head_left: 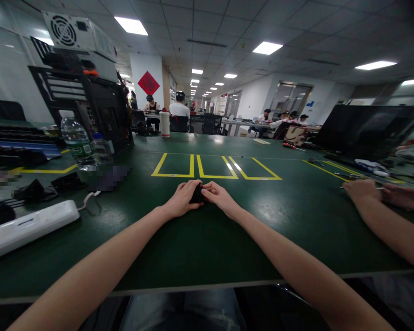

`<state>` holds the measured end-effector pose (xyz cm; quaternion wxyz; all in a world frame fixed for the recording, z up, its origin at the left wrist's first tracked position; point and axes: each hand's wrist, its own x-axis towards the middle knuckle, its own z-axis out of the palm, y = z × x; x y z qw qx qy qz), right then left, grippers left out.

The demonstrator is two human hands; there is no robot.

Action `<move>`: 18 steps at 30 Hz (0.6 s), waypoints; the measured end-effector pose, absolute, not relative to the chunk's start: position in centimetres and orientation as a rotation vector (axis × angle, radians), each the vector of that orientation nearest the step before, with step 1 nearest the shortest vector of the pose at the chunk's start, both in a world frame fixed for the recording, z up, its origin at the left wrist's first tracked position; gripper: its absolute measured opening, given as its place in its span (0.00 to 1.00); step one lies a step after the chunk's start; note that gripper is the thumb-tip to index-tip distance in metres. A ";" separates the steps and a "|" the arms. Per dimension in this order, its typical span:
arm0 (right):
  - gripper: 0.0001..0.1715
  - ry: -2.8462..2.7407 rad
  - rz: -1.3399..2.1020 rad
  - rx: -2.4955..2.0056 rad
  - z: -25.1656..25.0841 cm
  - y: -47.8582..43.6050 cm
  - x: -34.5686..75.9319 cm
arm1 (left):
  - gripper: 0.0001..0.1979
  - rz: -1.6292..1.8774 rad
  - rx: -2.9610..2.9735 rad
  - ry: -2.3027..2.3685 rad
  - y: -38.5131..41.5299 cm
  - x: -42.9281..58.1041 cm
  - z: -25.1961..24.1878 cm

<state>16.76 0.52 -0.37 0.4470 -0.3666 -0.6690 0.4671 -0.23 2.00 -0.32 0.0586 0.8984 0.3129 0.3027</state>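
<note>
Both my hands meet at the middle of the green table (207, 239), just in front of three yellow-taped boxes (215, 166). My left hand (183, 198) and my right hand (218, 196) are both closed around a small black object (197, 195) held between them. Fingers cover most of the object, so I cannot make out what it is. It rests on or just above the table top.
A white power strip (27, 230) lies at the left, with a water bottle (76, 142) and an open computer case (86, 101) behind it. Another person's forearms (382, 216) rest on the table at the right. A dark monitor (365, 131) and screwdrivers (293, 146) lie further right.
</note>
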 end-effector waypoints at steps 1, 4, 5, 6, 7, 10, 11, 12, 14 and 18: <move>0.15 -1.644 1.155 -0.927 -0.4 0.6 16.7 | 0.29 0.917 2.721 0.948 2.0 -0.3 -0.3; 0.17 -1.600 1.192 -0.974 -0.6 1.0 16.7 | 0.29 0.911 2.718 0.951 2.0 -0.3 -0.2; 0.18 -1.581 1.216 -0.988 -0.6 1.1 16.6 | 0.29 0.907 2.718 0.952 2.0 -0.3 -0.2; 0.18 -1.565 1.241 -1.000 -0.6 1.3 16.6 | 0.29 0.906 2.716 0.956 2.0 -0.3 -0.2; 0.18 -1.559 1.262 -1.008 -0.6 1.4 16.6 | 0.29 0.905 2.716 0.958 2.0 -0.2 -0.3; 0.16 -1.611 1.294 -0.990 -0.5 1.4 16.8 | 0.29 0.915 2.716 0.963 2.1 -0.2 -0.3; 0.16 -1.639 1.286 -0.975 -0.4 1.4 16.9 | 0.29 0.918 2.718 0.962 2.1 -0.1 -0.4; 0.17 -1.664 1.267 -0.960 -0.4 1.3 17.0 | 0.29 0.917 2.719 0.959 2.1 -0.1 -0.4; 0.19 -1.693 1.223 -0.935 -0.2 1.0 17.0 | 0.29 0.915 2.716 0.956 2.2 -0.2 -0.4; 0.18 -1.668 1.257 -0.916 -0.1 0.7 16.9 | 0.29 0.911 2.707 0.954 2.1 -0.2 -0.3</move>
